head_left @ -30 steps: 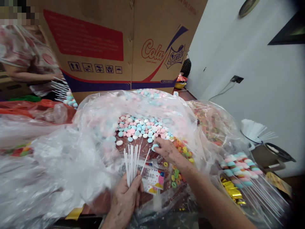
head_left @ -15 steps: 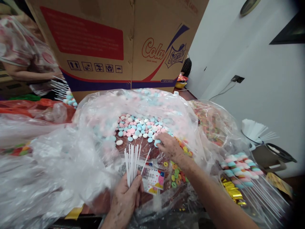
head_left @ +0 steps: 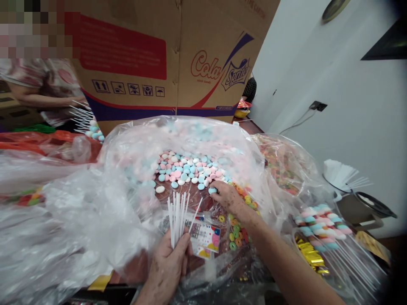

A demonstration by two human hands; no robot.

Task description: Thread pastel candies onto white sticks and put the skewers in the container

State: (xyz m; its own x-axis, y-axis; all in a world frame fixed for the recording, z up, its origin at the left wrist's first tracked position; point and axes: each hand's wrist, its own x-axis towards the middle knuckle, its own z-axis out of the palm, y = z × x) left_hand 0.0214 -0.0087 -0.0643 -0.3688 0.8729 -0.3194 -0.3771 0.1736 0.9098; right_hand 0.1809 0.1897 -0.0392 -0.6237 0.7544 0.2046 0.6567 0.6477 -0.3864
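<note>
My left hand (head_left: 173,254) is closed around a bunch of white sticks (head_left: 177,218), which point up and away from me. One stick leans out to the right of the others. At the near edge of a spread of pink, white and blue candies (head_left: 187,167), my right hand (head_left: 229,198) pinches a light blue candy (head_left: 213,191) between thumb and fingers. The spread lies in the mouth of a large clear plastic bag (head_left: 136,135). Just below my right hand are ring-shaped gummies (head_left: 235,233) in green, orange and yellow. A printed card (head_left: 208,238) lies beyond my left hand.
A big cardboard carton (head_left: 133,51) stands behind the bag. Finished candy skewers (head_left: 322,224) lie at right beside gold ties (head_left: 311,256). White sticks (head_left: 340,171) stand in a container. Crumpled plastic (head_left: 79,228) covers the left side. Another person (head_left: 38,91) is at the far left.
My right hand has drawn slightly back with the blue candy, which now shows more clearly between its fingers. My left hand and the sticks stay almost in place.
</note>
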